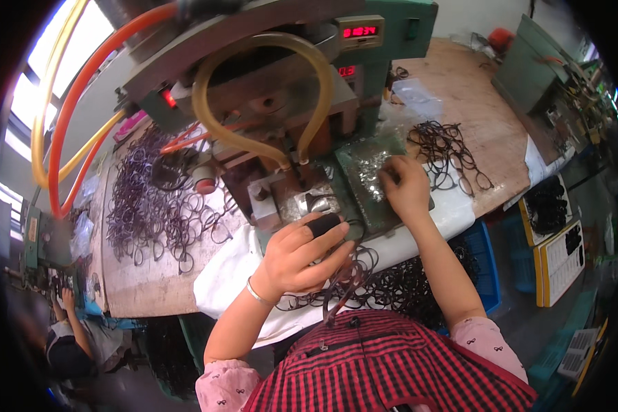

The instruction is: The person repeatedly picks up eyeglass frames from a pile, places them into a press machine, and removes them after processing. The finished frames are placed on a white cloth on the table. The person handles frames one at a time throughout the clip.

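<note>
My left hand point(296, 259), with a black sleeve on one finger and a bangle at the wrist, is closed round a dark eyeglass frame point(353, 269) at the front of a press point(257, 110). The frame's thin rims hang below my fingers; part of it is hidden by the hand. To the right, my right hand point(409, 191) reaches over a dark green tray point(384, 218) holding many small shiny metal pieces point(369, 176). Its thumb and forefinger are pinched together. Whatever they hold is too small to make out.
Dark frames lie heaped on the table's left point(147, 199), at its right point(446, 147), and in a blue crate point(486, 268) below the edge. A red knob point(204, 184) and yellow hose point(200, 82) are near my left hand. Another person's arm point(79, 329) shows far left.
</note>
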`<state>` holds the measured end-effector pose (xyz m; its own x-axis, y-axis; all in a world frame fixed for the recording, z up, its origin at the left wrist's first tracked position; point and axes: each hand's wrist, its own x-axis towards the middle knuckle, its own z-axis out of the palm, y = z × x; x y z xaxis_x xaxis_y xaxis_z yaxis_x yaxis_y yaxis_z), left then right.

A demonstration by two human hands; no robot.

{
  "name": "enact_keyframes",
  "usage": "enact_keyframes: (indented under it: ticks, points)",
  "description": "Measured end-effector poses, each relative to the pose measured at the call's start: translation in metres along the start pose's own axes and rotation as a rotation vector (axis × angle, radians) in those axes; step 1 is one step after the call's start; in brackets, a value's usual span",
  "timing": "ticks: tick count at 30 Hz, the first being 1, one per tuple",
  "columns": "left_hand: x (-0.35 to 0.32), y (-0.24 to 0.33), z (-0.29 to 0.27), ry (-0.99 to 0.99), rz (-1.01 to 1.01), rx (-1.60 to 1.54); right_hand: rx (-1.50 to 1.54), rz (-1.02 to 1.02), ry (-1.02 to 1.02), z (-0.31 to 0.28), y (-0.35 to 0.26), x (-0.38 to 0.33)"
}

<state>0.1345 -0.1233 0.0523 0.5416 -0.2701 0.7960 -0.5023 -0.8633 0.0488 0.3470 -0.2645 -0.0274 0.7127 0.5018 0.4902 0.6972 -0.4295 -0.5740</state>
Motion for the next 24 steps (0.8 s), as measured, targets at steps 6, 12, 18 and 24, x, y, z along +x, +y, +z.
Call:
enact_keyframes:
  ticks: [6,12,18,24]
  points:
    - [-0.015,0.008,-0.014,-0.075,-0.056,-0.083,0.177,0.062,0.016,0.008,0.009,-0.012]
    - [-0.029,0.050,-0.090,-0.272,-0.298,0.073,0.297,-0.057,0.113,0.000,0.000,-0.003]
    - [-0.040,0.082,-0.173,-0.420,-0.504,0.121,0.405,0.092,0.175,-0.003,0.001,-0.011]
    - [-0.038,0.062,-0.197,-0.477,-0.485,0.090,0.403,0.212,0.141,-0.012,-0.007,-0.019]
